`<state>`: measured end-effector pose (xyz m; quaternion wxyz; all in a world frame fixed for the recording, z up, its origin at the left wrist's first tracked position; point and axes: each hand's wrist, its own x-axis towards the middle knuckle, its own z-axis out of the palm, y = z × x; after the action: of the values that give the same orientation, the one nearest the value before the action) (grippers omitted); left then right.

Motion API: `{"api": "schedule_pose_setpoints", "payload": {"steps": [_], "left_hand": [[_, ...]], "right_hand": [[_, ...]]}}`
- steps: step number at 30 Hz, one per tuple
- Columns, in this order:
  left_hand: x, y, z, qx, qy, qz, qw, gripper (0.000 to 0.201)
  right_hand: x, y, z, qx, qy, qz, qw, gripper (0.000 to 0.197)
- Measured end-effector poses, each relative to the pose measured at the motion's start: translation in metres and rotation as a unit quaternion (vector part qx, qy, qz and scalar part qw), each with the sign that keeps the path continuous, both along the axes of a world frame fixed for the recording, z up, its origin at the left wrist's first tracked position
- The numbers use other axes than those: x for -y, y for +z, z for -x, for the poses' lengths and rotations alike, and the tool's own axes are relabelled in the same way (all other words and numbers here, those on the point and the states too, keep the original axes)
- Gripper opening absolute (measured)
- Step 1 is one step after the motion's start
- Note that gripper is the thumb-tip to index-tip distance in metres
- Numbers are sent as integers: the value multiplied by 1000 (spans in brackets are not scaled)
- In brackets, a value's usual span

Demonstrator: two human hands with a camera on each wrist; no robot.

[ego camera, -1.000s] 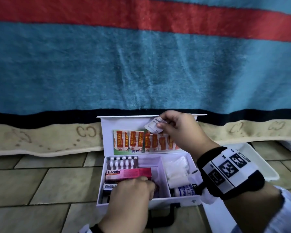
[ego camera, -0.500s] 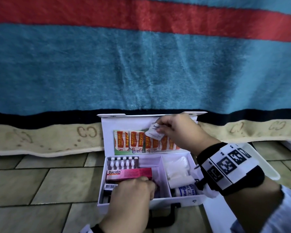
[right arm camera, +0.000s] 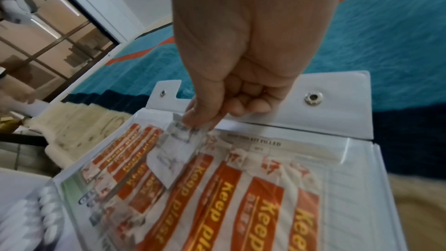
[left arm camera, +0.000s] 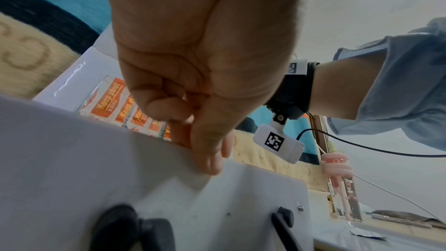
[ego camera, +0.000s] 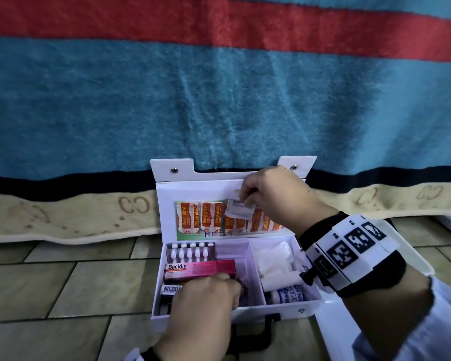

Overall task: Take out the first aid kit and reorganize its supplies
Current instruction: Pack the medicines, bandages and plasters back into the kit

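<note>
I see first aid kit (ego camera: 235, 312) open on the floor | my right hand (ego camera: 276, 196) pinches small white sachet (ego camera: 238, 211) against lid plasters (ego camera: 208, 220) | my left hand (ego camera: 206, 298) curled inside left compartment, hold unclear

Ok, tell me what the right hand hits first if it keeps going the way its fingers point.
Probably the orange plaster strips in the lid pocket; the right hand pinches a small white sachet just over them. Depth is unclear.

Pink carton (ego camera: 201, 269) in kit: "Bacidin". Orange plaster strips (ego camera: 193, 218) in lid pocket: "Keep plast". Blanket border (ego camera: 133, 204): "CC" motifs. Bandage roll (ego camera: 288, 296): print only partly legible.
</note>
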<state>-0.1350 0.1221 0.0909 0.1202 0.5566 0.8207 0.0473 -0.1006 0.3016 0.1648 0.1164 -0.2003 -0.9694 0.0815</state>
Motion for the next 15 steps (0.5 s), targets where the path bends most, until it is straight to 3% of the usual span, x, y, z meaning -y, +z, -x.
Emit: {"api": "schedule_pose_setpoints", "payload": {"steps": [12, 15], "left_hand": [[1, 3, -1, 2, 9, -8, 1000, 28], [2, 4, -2, 1, 9, -5, 1000, 29]], "right_hand": [[-5, -4, 0, 40, 26, -87, 995, 21], [-1, -9, -2, 34, 16, -70, 997, 18]]}}
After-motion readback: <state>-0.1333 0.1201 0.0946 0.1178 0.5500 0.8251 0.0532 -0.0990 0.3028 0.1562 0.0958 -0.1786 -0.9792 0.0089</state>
